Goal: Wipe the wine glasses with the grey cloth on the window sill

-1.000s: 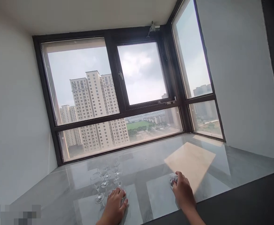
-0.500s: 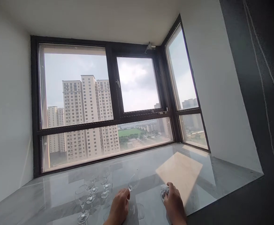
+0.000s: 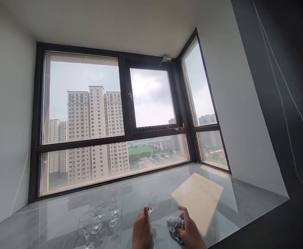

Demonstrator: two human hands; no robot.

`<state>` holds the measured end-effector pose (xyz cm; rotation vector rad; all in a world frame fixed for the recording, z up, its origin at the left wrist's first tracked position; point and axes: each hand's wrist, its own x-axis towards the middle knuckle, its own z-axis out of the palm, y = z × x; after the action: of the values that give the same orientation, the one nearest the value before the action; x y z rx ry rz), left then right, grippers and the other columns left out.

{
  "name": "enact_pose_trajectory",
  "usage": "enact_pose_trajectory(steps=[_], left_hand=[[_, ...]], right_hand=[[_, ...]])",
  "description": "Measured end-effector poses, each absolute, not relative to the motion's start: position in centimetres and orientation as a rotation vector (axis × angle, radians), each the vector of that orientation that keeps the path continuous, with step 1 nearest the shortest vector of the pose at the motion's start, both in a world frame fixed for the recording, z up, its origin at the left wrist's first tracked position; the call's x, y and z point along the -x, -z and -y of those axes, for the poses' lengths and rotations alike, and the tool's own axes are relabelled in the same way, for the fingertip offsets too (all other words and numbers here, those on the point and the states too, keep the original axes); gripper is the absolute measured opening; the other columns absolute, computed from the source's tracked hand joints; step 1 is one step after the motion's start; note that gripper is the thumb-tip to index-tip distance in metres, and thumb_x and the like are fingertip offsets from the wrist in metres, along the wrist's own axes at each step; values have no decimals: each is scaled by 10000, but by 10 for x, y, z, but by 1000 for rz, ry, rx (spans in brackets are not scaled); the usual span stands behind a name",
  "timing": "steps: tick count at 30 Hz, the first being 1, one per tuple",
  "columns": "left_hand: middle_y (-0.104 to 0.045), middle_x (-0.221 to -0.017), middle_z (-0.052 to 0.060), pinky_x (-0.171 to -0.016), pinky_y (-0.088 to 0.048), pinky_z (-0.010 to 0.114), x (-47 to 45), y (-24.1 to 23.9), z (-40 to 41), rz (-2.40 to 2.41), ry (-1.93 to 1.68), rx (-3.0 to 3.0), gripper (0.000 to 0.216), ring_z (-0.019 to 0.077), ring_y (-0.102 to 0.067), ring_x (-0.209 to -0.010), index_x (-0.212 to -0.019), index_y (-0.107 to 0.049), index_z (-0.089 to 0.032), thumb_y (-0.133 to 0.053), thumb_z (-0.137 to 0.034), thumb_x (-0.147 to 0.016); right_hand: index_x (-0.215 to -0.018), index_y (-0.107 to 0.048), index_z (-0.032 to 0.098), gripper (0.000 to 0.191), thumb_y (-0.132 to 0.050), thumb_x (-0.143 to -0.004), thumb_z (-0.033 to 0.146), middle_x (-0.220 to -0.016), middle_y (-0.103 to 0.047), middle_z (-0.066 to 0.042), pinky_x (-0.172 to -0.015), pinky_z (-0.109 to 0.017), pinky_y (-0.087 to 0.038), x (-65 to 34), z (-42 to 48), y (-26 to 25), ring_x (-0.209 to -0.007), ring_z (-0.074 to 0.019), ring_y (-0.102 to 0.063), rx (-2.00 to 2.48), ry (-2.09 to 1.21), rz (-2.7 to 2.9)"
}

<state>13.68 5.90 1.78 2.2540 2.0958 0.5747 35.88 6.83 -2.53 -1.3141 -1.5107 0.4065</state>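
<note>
My left hand point(image 3: 142, 229) is closed around the stem of a clear wine glass point(image 3: 154, 200), whose bowl shows just above the fingers. The lower part of that glass is mostly hidden by the hand. A crumpled grey-white cloth point(image 3: 174, 228) is gripped in my right hand point(image 3: 189, 230), a short way to the right of the glass and apart from it. On the left of the glossy grey windowsill point(image 3: 136, 188) stand several more stemmed wine glasses point(image 3: 86, 221), upright and close together. The nearest one is cut off by the bottom edge of the view.
A dark-framed window point(image 3: 80, 140) runs behind the sill, with a side pane point(image 3: 200, 83) at the right. A patch of sunlight point(image 3: 199, 200) lies on the sill. White walls point(image 3: 7, 121) close both ends. The sill's front edge point(image 3: 250, 223) slants at the lower right.
The right hand has moved left with the cloth, towards the glass, and more cloth shows. My left hand and its glass have shifted slightly right. The view has tilted a little.
</note>
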Motion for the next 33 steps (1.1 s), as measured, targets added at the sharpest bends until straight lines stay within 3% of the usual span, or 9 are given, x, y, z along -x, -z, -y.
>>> enact_pose_trajectory(steps=[3,6,10,17,22,28,33], left_hand=[[-696,-1232,98,-1038,-394,331,-136,-15,-61,-2108,-555,-2318,654,237,-581,-1213,-1428,-521,-214,-421,-2,-818],[-720,-1178,71,-1049,-386,359,-136,-12,-64,-2107,-554,-2412,543,259,-579,-1221,-1221,-684,-238,-418,12,-819],[-727,-1105,62,-1008,-408,372,-137,-9,-67,-2094,-573,-2495,492,264,-600,-1158,-1064,-740,-234,-423,31,-797],[-725,-1004,47,-955,-438,356,-139,-5,-68,-1998,-652,-2584,422,238,-604,-1074,-990,-746,-230,-426,2,-843],[-721,-1008,32,-906,-460,323,-137,-2,-70,-1824,-712,-2542,298,231,-598,-1063,-937,-734,-243,-498,-74,-872],[-718,-917,58,-882,-454,301,-133,4,-76,-1752,-892,-2432,329,214,-611,-986,-812,-723,-213,-430,-168,-956],[-685,-781,36,-899,-433,308,-130,4,-73,-1707,-974,-2334,284,186,-608,-852,-712,-710,-207,-531,-283,-919]], right_hand=[[-1194,-461,265,610,-544,-599,160,-806,-642,46,-804,-261,-523,-358,-62,26,-791,-180,-702,1210,-448,1537],[-1206,-455,257,577,-523,-636,204,-811,-662,36,-807,-270,-524,-354,-54,21,-794,-186,-708,1146,-472,1496],[-1209,-456,260,555,-504,-656,247,-807,-683,32,-778,-285,-530,-350,-49,16,-775,-197,-713,1091,-513,1411],[-1158,-512,264,564,-622,-621,401,-848,-726,2,-764,-312,-537,-359,-60,17,-806,-232,-721,1070,-698,1251],[-975,-520,255,492,-613,-538,459,-879,-722,-73,-739,-360,-534,-360,-74,13,-811,-286,-722,1290,-647,1006],[-984,-502,266,464,-573,-553,419,-844,-712,-56,-721,-349,-518,-352,-79,20,-766,-271,-710,1347,-529,1056],[-1050,-510,286,498,-563,-559,354,-822,-747,-18,-790,-319,-523,-354,-71,22,-836,-257,-734,1211,-657,1223]])
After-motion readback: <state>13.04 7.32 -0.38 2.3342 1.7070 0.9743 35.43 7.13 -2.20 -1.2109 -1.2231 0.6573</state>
